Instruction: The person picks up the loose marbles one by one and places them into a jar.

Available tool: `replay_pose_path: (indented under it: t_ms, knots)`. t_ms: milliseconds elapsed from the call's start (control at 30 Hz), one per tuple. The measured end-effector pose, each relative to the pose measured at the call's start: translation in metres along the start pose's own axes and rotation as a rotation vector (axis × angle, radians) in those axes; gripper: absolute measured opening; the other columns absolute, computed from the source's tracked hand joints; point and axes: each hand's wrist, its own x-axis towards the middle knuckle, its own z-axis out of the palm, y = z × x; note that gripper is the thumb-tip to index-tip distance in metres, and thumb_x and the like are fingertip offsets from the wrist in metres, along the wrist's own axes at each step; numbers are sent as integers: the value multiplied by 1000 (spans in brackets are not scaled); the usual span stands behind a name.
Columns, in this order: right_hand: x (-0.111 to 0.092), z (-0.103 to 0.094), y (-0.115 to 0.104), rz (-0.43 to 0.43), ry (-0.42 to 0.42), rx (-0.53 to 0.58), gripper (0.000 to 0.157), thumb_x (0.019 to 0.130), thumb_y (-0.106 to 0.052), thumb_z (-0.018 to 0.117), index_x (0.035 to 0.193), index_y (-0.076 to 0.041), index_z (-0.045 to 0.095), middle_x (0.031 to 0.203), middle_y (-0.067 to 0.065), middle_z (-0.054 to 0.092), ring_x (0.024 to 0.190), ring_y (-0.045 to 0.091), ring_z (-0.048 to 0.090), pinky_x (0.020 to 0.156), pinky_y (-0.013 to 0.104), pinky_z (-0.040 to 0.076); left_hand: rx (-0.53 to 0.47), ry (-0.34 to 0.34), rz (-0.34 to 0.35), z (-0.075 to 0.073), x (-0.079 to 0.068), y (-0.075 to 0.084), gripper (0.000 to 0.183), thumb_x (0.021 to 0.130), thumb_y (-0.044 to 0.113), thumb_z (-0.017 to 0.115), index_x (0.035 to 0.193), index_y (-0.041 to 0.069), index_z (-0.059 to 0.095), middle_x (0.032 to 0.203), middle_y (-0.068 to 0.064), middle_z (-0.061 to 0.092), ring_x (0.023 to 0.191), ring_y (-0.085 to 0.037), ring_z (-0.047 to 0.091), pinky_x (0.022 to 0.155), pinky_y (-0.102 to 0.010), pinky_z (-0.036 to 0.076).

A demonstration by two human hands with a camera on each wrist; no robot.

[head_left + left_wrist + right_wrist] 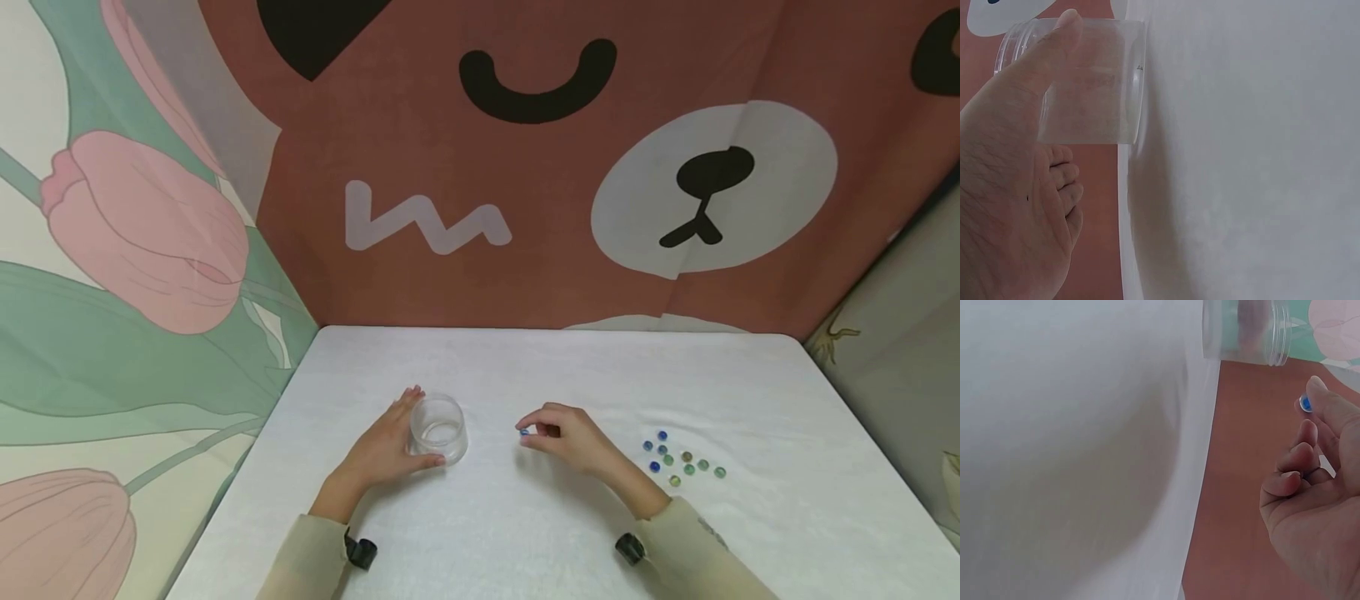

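A clear, open-topped plastic jar (448, 446) stands upright on the white table. My left hand (384, 446) holds it from the left, the thumb at its near side and the fingers at its far side. In the left wrist view the thumb lies across the wall of the jar (1094, 100). To the right of the jar, my right hand (572, 435) is raised over the table and pinches a blue glass marble (1306, 403) between thumb and forefinger. Its other fingers are curled. The marble is apart from the jar.
Several loose glass marbles, among them a blue marble (655, 467), a green marble (720, 472) and a brown marble (687, 457), lie to the right of my right hand. The white-covered table (487, 533) meets a brown printed cloth (450, 292) at its back edge.
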Motion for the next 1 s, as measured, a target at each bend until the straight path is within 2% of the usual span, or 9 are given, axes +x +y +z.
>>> replay_pose_path:
  t_ms: [267, 467, 1000]
  knots:
    - [15, 12, -5, -11, -7, 36, 19, 90, -22, 78, 106, -11, 78, 77, -10, 55, 69, 4, 48, 58, 20, 44, -1, 5, -1, -2, 0, 2, 118, 74, 72, 75, 160, 7, 27, 167, -9, 26, 155, -27, 21, 124, -49, 26]
    - [25, 20, -10, -22, 6, 41, 17, 90, -22, 79, 105, -16, 78, 77, -10, 55, 69, 4, 47, 58, 20, 43, -13, -5, -12, -1, 0, 3, 118, 74, 71, 77, 160, 7, 27, 167, -8, 25, 155, -27, 21, 124, -50, 26]
    - [50, 39, -23, 11, -4, 61, 19, 92, -25, 77, 107, -15, 78, 78, -9, 57, 69, 5, 49, 58, 20, 43, -9, -14, -22, 0, 1, 2, 119, 74, 70, 77, 161, 8, 25, 168, -8, 22, 155, -28, 19, 123, -53, 26]
